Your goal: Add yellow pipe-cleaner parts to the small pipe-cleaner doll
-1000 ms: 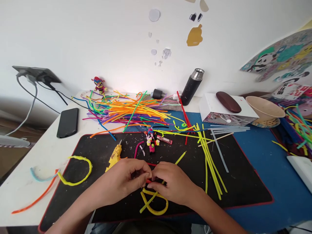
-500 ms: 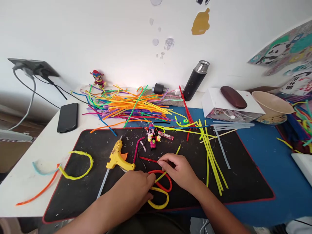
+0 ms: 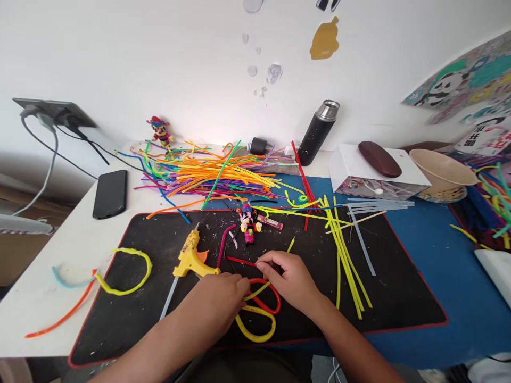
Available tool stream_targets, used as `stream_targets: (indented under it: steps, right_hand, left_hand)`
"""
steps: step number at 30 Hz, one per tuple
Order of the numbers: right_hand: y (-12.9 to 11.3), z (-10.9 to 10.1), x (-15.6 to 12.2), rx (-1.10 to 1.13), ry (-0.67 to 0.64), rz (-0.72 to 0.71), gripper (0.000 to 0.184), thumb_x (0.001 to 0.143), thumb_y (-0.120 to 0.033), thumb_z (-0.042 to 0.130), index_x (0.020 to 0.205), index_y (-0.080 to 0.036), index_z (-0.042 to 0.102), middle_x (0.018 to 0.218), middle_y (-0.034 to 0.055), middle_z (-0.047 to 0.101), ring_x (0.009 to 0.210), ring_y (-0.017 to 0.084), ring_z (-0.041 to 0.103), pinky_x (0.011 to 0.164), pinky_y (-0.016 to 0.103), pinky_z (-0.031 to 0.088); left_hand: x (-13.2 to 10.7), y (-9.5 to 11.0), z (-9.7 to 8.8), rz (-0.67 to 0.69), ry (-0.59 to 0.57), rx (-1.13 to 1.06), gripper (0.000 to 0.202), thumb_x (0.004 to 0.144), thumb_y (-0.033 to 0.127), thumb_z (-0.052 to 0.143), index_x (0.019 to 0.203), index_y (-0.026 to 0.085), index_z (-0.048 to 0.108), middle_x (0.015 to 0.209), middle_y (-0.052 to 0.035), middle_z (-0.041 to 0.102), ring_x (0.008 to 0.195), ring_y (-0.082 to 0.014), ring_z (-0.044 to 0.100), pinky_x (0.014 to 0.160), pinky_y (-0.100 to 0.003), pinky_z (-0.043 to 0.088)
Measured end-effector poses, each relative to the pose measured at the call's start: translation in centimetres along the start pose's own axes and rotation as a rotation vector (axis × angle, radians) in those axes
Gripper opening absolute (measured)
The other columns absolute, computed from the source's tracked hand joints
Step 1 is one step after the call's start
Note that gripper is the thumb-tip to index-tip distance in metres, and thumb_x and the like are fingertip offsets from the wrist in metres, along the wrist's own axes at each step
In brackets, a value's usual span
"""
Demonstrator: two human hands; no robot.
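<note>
A: Parted since 1 second ago, when bunched over 1 spot: right hand [image 3: 295, 282] now farther out, left hand [image 3: 217, 303] nearer. Uncovered with that, a red pipe cleaner [image 3: 263, 280].

B: Grips?

A: Left fingers pinched shut on the red pipe cleaner at its crossing with a yellow strand [image 3: 290, 246]. Right fingertips closed on its straight tail, just beyond the left fingers.

B: Done so far?

A: Seemingly 2 loops bent: the red one between both sets of fingers, and a yellow loop [image 3: 255, 338] touching it on the near side. Left straight: the red tail and the yellow strand. Hard to judge more.

B: Beyond the fingers?

A: Yellow glue gun [image 3: 191, 258] just left of the left fingers, on a black mat [image 3: 399, 298] speckled with scraps. Farther out, a small figure [image 3: 248, 223]. Right of the right fingers, a fan of straight yellow stems [image 3: 347, 266]. Beyond those, a big mixed pile of pipe cleaners [image 3: 211, 175], a phone [image 3: 109, 194] far left, a black flask [image 3: 317, 133], a white box [image 3: 379, 178] and a bowl [image 3: 443, 167] far right. Blue cover [image 3: 459, 276] under the mat's right side, white tabletop [image 3: 59, 255] to the left, white wall [image 3: 159, 53] with stickers behind.
</note>
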State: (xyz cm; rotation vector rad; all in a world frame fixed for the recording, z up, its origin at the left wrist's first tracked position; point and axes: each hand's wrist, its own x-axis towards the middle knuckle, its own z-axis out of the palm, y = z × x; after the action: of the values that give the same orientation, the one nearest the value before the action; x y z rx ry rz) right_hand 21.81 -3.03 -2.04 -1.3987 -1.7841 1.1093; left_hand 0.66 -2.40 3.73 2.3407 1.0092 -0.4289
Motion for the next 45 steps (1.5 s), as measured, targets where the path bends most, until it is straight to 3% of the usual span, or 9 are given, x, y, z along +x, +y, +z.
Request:
stream_targets:
  steps: [4,9,18,25,29,35,45]
  right_hand:
    - [0.0,0.1,0.0,-0.017,0.001,-0.006,0.019,0.102,-0.030,0.064,0.091,-0.022,0.076,0.079,0.0019,0.077,0.072,0.018,0.069,0.070,0.028,0.050]
    - [-0.4,-0.1,-0.3,-0.001,-0.018,-0.028,0.015,0.102,-0.028,0.066,0.094,-0.022,0.077,0.085,0.0024,0.080,0.077,0.019,0.073,0.073,0.028,0.051]
    - [-2.6,-0.2,-0.1,0.095,-0.107,-0.064,0.017,0.100,-0.032,0.069,0.098,-0.021,0.081,0.087,0.0033,0.082,0.074,0.017,0.072,0.069,0.025,0.051]
    - [-2.9,0.3,0.1,0.129,-0.116,-0.035,0.028,0.105,-0.037,0.061,0.092,-0.021,0.079,0.068,-0.0003,0.074,0.060,0.015,0.066,0.060,0.024,0.048]
    - [-2.8,0.3,-0.2,0.143,-0.133,0.002,0.027,0.104,-0.039,0.062,0.091,-0.022,0.079,0.069,0.0000,0.074,0.056,0.015,0.064,0.056,0.023,0.047]
    - [-3.4,0.3,0.0,0.147,-0.182,-0.003,0.021,0.101,-0.032,0.065,0.097,-0.021,0.082,0.080,0.0017,0.080,0.064,0.015,0.069,0.065,0.024,0.050]
    - [-3.8,2.1,-0.4,0.246,-0.356,0.112,0.024,0.099,-0.037,0.070,0.087,-0.019,0.079,0.063,-0.0027,0.068,0.057,0.014,0.062,0.058,0.022,0.044]
  left_hand:
    - [-0.1,-0.2,0.5,0.059,0.029,0.043,0.023,0.100,0.009,0.049,0.099,0.017,0.070,0.092,-0.0111,0.077,0.082,-0.0294,0.075,0.070,-0.038,0.056]
    - [-0.4,-0.5,0.2,0.118,0.160,0.002,0.020,0.101,0.013,0.051,0.097,0.018,0.069,0.100,-0.0103,0.074,0.090,-0.0281,0.071,0.076,-0.038,0.055]
    - [-1.2,-1.6,-1.7,-0.013,0.280,-0.209,0.018,0.104,0.024,0.054,0.100,0.022,0.071,0.091,-0.0040,0.077,0.079,-0.0222,0.072,0.070,-0.032,0.046]
    - [-2.0,-3.2,-2.5,-0.022,0.392,-0.442,0.018,0.103,0.030,0.055,0.101,0.025,0.072,0.093,0.0002,0.078,0.083,-0.0179,0.071,0.074,-0.026,0.048]
    - [-2.5,-4.6,-2.7,-0.057,0.417,-0.503,0.020,0.103,0.032,0.054,0.097,0.025,0.072,0.089,0.0021,0.077,0.077,-0.0155,0.068,0.070,-0.024,0.047]
    - [-2.6,-5.3,-2.2,-0.009,0.440,-0.502,0.020,0.103,0.028,0.053,0.097,0.024,0.071,0.091,0.0010,0.076,0.079,-0.0155,0.069,0.072,-0.024,0.048]
    - [-2.8,-5.8,-1.7,0.029,0.471,-0.472,0.022,0.104,0.028,0.050,0.097,0.023,0.071,0.092,-0.0012,0.077,0.081,-0.0164,0.071,0.075,-0.025,0.051]
